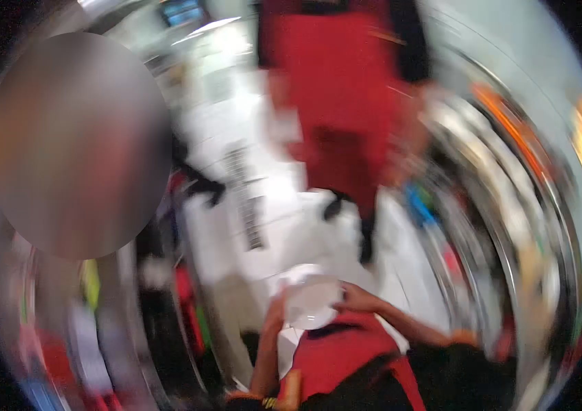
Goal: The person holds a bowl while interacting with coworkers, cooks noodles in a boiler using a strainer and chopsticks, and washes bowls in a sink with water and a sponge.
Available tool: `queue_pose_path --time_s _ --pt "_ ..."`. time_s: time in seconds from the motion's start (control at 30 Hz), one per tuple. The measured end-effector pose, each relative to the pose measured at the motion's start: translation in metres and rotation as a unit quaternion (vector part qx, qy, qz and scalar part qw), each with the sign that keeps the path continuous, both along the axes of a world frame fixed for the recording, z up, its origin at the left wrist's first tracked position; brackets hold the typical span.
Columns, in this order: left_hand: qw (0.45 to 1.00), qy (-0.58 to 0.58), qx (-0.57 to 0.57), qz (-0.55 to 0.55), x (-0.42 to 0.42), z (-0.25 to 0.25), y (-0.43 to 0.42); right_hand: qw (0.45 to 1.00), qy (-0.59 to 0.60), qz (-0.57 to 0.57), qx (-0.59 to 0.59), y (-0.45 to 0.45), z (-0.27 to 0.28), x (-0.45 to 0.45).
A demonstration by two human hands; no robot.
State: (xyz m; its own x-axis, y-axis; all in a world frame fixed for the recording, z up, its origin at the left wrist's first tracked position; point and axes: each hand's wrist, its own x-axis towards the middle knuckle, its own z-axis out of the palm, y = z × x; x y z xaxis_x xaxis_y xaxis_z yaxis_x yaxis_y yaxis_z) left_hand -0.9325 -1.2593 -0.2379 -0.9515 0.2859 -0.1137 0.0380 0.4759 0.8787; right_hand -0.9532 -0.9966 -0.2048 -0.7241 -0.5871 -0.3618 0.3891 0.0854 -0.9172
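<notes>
A round white bowl [310,305], smeared by motion, is held in front of my body at the lower middle of the view. My left hand [278,305] grips its left side, the fingers partly hidden by the bowl. On the opposite side, my right hand [357,299] has its fingers closed at the rim. The bowl's contents, if any, are too blurred to make out. Just below it is my red apron [339,356].
A person in a red apron [335,75] stands ahead in the aisle. Metal counters or shelves with blurred items [473,226] line the right side, and more blurred items [92,342] lie along the left. A drain grate [243,198] crosses the white tiled floor [219,144].
</notes>
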Motion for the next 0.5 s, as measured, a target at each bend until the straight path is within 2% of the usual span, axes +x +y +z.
queue_pose_path --time_s 0.03,0.07,0.1,0.13,0.17,0.2,0.27,0.3,0.33,0.4,0.43,0.47,0.5 --pt "0.994 0.106 0.024 0.029 -0.004 -0.021 0.004 0.992 0.104 -0.025 0.071 0.001 -0.052 0.008" --pt "0.992 0.075 0.043 -0.087 -0.019 -0.027 0.012 0.993 0.051 -0.055 0.089 0.001 -0.051 0.015" --pt "0.970 -0.144 0.194 0.038 -0.034 -0.027 0.019 0.990 -0.018 -0.096 0.098 0.011 0.025 0.024" --pt "0.869 -0.361 0.281 0.190 -0.045 -0.024 0.030 0.986 0.005 -0.100 0.137 0.013 0.010 0.032" --pt "0.873 -0.390 0.258 0.135 -0.051 -0.018 0.048 0.986 -0.027 -0.140 0.088 0.016 0.007 0.043" --pt "0.888 -0.383 0.238 0.084 -0.064 0.005 0.049 0.977 -0.041 -0.188 0.094 0.007 0.018 0.051" --pt "0.901 -0.376 0.212 0.028 -0.074 -0.007 0.068 0.950 -0.075 -0.291 0.087 0.012 0.007 0.073" --pt "0.886 -0.410 0.215 -0.015 -0.080 -0.029 0.081 0.934 -0.062 -0.325 0.134 0.014 -0.002 0.089" --pt "0.869 -0.443 0.214 -0.055 -0.081 -0.041 0.092 0.927 -0.063 -0.344 0.132 0.015 -0.008 0.108" --pt "0.887 -0.418 0.162 -0.110 -0.070 -0.029 0.136 0.882 -0.044 -0.442 0.158 0.024 -0.014 0.143" --pt "0.878 -0.424 0.153 -0.160 -0.059 -0.029 0.154 0.860 -0.081 -0.485 0.132 0.022 -0.037 0.165" --pt "0.865 -0.431 0.145 -0.211 -0.050 -0.024 0.178 0.834 -0.118 -0.527 0.108 0.027 -0.033 0.178" --pt "0.853 -0.457 0.143 -0.207 -0.036 -0.020 0.199 0.816 -0.111 -0.553 0.127 0.029 -0.028 0.200"
